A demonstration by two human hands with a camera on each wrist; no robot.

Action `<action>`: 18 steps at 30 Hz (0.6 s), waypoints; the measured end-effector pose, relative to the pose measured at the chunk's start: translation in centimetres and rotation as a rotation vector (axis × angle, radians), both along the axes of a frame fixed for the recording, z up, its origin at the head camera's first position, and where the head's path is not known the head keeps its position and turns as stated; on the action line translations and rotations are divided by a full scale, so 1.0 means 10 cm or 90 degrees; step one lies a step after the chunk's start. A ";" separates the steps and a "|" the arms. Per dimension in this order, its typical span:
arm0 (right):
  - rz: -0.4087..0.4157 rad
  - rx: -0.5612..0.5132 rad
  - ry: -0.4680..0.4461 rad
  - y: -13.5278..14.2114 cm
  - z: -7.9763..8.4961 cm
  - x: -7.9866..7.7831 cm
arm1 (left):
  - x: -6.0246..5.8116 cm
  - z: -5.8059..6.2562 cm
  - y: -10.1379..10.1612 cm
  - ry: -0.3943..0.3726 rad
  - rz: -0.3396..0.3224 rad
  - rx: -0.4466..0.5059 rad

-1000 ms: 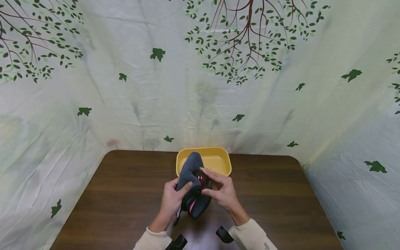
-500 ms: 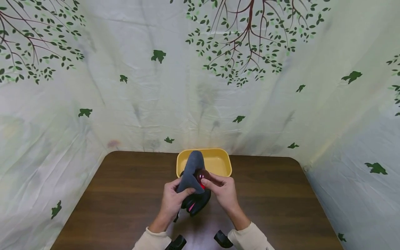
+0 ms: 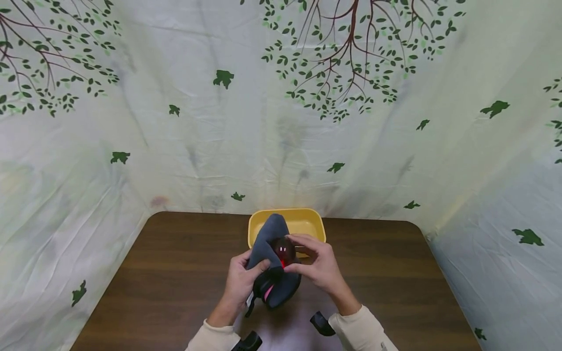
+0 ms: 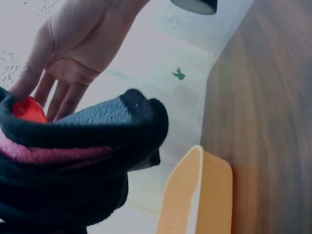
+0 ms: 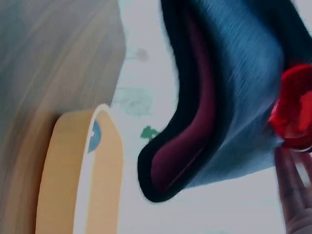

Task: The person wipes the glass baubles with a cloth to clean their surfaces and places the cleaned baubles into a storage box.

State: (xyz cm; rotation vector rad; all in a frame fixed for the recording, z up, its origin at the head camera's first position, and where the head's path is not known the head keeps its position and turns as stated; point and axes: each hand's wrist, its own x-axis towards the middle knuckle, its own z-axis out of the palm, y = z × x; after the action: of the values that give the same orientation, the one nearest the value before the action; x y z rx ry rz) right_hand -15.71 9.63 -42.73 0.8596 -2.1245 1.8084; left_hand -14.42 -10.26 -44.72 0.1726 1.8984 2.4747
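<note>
My left hand [image 3: 239, 285] grips a soft blue-grey fabric piece with black edging [image 3: 272, 231], thumb across its near side. A pink band [image 5: 190, 131] shows between its layers in the right wrist view. Against the fabric's right side sits a glossy dark-red round piece [image 3: 283, 248]. My right hand [image 3: 324, 263] pinches this piece, fingers at its far side and thumb at its near side. From the wrists it looks like a bright red ridged cup [image 5: 295, 107], partly covered by the fabric. Its kind is unclear.
A yellow basin [image 3: 319, 226] stands at the table's back edge, just behind the fabric. The brown wooden table [image 3: 184, 273] spreads to both sides. A pale curtain with leaf prints [image 3: 272, 146] hangs behind it. Black wrist devices [image 3: 322, 323] sit at the sleeves.
My right fingers closed in over the round piece half a second ago, then spread apart around it, the wrist shifting slightly right. The left hand keeps its grip; the fabric tilted slightly.
</note>
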 end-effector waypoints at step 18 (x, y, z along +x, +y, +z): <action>-0.025 -0.117 -0.169 0.00 -0.20 0.07 | 0.02 -0.03 0.04 0.119 -0.031 -0.080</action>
State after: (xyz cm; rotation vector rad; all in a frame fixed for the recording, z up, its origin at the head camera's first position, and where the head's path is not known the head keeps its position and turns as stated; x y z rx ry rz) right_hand -15.05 9.60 -44.69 0.5570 -2.0601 2.1604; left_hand -14.24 -9.90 -45.03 0.4571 2.0845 2.3747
